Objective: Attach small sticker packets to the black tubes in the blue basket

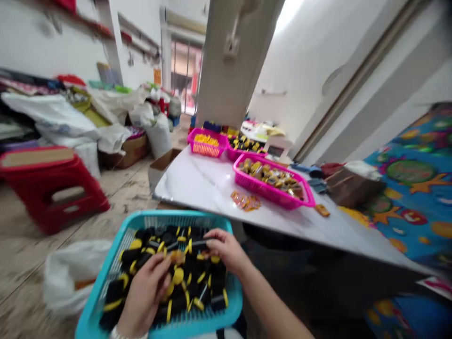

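A turquoise plastic basket (180,214) full of small black pieces with yellow ends (178,275) sits in front of me. Over its left half, my left hand (146,292) pinches a small orange piece (177,256), blurred, its kind unclear. My right hand (226,249), above the basket's right side, has thumb and fingers closed on a dark cylindrical piece with a yellow end (197,245). The two hands are a short way apart, and the piles beneath them are partly hidden.
On the white table (201,181) stand pink baskets, one holding gold-and-brown pieces (270,176), another yellow pieces (206,140). Orange packets (245,201) lie near the table's edge. Left are a red stool (52,188), a white bag (74,268) and heaped sacks (56,113).
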`<state>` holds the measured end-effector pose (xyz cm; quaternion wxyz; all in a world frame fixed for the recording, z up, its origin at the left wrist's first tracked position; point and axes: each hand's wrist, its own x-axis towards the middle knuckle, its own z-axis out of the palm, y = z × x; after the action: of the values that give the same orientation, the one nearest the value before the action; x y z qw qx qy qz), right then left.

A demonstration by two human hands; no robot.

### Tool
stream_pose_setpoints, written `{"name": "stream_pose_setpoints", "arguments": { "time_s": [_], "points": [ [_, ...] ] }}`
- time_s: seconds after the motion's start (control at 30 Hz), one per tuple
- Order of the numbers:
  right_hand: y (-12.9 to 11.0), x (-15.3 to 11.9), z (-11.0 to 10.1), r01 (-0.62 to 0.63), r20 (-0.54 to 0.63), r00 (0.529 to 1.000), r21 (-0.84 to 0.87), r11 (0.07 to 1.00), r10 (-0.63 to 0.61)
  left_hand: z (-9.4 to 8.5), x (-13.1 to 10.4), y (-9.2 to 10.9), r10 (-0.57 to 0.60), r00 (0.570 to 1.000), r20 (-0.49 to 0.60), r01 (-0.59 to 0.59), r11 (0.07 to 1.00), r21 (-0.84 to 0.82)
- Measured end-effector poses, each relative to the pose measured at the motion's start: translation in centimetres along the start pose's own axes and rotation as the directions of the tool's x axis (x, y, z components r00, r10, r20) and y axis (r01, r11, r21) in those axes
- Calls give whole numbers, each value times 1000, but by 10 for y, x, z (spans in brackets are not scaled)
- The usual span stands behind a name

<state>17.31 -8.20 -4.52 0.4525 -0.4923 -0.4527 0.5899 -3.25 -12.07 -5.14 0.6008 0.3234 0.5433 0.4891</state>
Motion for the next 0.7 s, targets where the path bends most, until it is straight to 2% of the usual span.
{"name": "stream_pose_setpoints", "arguments": {
  "time_s": [0.07,0.13,0.23,0.3,0.37,0.43,0.53,0.6,0.7],
  "points": [
    [0,-6,-3,-101,76,993,194,976,88,-5,-3,-9,-111,991,75,119,985,-121],
    [3,-9,-2,-184,130,980,284,941,152,-5,-3,-11,-160,978,132,183,967,-178],
    [7,-12,6,-233,178,966,290,928,187,-1,-1,-6,-145,977,155,174,966,-191],
    [9,-14,14,-222,229,958,220,950,170,2,-1,-3,-123,977,172,150,977,-153],
    [9,-19,23,-161,298,946,98,982,125,4,-2,-1,-93,975,199,111,991,-79],
    [7,-29,31,-34,336,941,-56,998,51,5,-5,-1,-50,973,226,50,999,5],
    [4,-45,41,209,304,946,-305,929,-113,4,-7,-6,-22,976,218,8,998,67],
    [5,-49,42,307,308,932,-397,865,-189,2,-2,-12,-63,980,188,61,998,15],
    [-2,-42,32,329,234,939,-397,857,-252,-2,6,-13,-80,987,139,93,992,-89]
  ]
}}
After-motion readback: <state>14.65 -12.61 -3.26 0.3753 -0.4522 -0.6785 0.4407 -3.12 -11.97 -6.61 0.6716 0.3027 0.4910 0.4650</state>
